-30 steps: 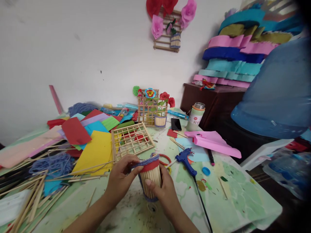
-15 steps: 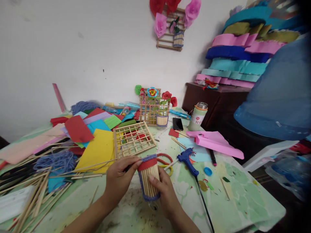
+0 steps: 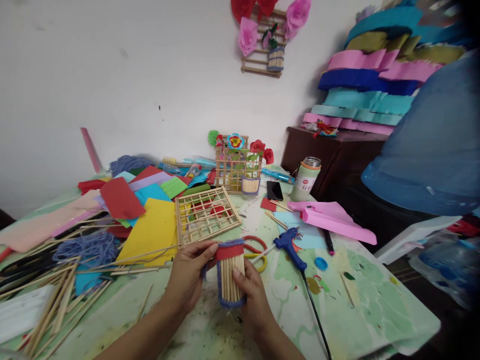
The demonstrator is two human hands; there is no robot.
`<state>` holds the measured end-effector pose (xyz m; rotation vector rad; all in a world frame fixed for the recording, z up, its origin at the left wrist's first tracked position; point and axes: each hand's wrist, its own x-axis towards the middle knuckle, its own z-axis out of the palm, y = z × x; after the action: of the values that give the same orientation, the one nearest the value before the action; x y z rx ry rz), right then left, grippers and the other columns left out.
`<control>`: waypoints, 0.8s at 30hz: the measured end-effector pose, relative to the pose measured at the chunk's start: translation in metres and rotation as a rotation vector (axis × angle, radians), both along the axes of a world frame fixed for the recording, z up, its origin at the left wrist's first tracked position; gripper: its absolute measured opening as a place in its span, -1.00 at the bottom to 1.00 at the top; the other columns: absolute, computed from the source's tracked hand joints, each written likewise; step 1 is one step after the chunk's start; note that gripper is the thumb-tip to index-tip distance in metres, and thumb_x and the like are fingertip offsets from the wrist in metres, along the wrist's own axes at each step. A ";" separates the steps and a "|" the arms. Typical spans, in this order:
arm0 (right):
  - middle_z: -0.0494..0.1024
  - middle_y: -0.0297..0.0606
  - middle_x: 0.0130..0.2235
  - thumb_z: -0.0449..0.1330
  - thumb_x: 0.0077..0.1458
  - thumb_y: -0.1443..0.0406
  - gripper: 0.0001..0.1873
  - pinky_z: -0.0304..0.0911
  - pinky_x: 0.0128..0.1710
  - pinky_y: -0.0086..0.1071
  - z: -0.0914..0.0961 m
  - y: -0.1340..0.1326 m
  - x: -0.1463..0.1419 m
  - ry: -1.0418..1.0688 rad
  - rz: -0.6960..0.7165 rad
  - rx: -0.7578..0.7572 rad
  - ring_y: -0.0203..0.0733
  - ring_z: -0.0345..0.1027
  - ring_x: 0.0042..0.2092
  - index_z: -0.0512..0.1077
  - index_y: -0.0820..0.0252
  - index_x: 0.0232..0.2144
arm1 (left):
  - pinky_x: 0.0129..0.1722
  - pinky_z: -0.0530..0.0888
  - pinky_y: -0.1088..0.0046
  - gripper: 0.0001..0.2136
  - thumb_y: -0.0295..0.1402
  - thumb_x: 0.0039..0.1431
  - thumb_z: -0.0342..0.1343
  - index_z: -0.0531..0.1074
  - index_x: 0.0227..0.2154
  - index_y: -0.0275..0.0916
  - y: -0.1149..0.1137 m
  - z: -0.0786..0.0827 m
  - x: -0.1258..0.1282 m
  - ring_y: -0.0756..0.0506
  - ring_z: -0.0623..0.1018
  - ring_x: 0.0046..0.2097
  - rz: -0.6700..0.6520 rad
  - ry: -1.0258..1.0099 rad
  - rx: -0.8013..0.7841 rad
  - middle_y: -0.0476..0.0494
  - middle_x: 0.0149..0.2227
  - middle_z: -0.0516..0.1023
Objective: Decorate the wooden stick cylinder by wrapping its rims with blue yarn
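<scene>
My right hand (image 3: 253, 290) grips a small panel of wooden sticks (image 3: 231, 280), its thumb pressed on the front. Blue yarn (image 3: 231, 304) edges the panel, and a red strip (image 3: 229, 252) crosses it near the top. At the panel's upper left corner, my left hand (image 3: 193, 267) is closed in a pinch on the blue yarn, and a short length hangs below the fingers. Just behind the right hand lie scissors (image 3: 255, 245) with red and yellow handles, partly hidden. A blue glue gun (image 3: 290, 248) rests to the right.
A stick lattice (image 3: 208, 215) lies behind my hands, with coloured paper (image 3: 150, 230), a blue yarn bundle (image 3: 88, 248) and loose sticks (image 3: 62, 300) to the left. Farther back stand a flower-trimmed lattice (image 3: 238, 170), a phone (image 3: 275, 190) and a bottle (image 3: 305, 180). Pink paper (image 3: 333, 220) lies right.
The panel has turned more upright and shifted slightly right. My left hand has moved a little right and rotated, and a yarn end now shows below its fingers.
</scene>
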<state>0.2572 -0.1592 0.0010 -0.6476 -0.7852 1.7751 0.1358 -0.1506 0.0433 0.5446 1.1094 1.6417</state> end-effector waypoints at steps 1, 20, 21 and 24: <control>0.48 -0.20 -0.17 0.25 -0.12 0.16 -0.47 0.24 -0.24 -0.38 0.000 0.000 0.000 0.002 0.006 -0.004 -0.17 0.36 -0.22 0.33 0.24 -0.08 | -0.43 0.47 0.62 -0.77 -0.38 -0.38 0.39 0.54 -0.54 -0.28 0.001 0.000 0.000 0.05 0.52 -0.43 -0.005 -0.014 -0.001 -0.05 -0.48 0.59; 0.48 -0.24 -0.22 0.22 -0.09 0.16 -0.53 0.17 -0.37 -0.46 0.005 0.003 0.007 -0.051 -0.010 0.024 -0.24 0.32 -0.30 0.34 0.25 -0.12 | -0.19 0.37 0.39 -0.78 -0.34 0.13 0.01 0.48 -0.19 -0.17 0.002 0.007 -0.029 -0.08 0.44 -0.21 -0.056 1.282 0.408 -0.12 -0.32 0.47; 0.48 -0.24 -0.22 0.22 -0.09 0.15 -0.54 0.17 -0.36 -0.46 0.005 0.003 0.007 -0.056 -0.007 0.025 -0.23 0.32 -0.30 0.34 0.24 -0.13 | -0.20 0.36 0.39 -0.79 -0.35 0.15 -0.01 0.49 -0.23 -0.19 0.002 0.007 -0.030 -0.09 0.43 -0.21 -0.072 1.304 0.425 -0.13 -0.33 0.45; 0.48 -0.24 -0.23 0.22 -0.09 0.13 -0.54 0.16 -0.37 -0.46 0.006 0.003 0.007 -0.066 -0.004 0.025 -0.23 0.33 -0.30 0.35 0.24 -0.14 | -0.23 0.36 0.40 -0.81 -0.35 0.15 -0.03 0.49 -0.34 -0.22 0.004 0.009 -0.031 -0.09 0.43 -0.24 -0.117 1.304 0.395 -0.13 -0.36 0.43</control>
<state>0.2641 -0.1560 0.0067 -0.6931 -0.8490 1.7453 0.1051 -0.1463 0.0519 2.0691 1.5587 1.3161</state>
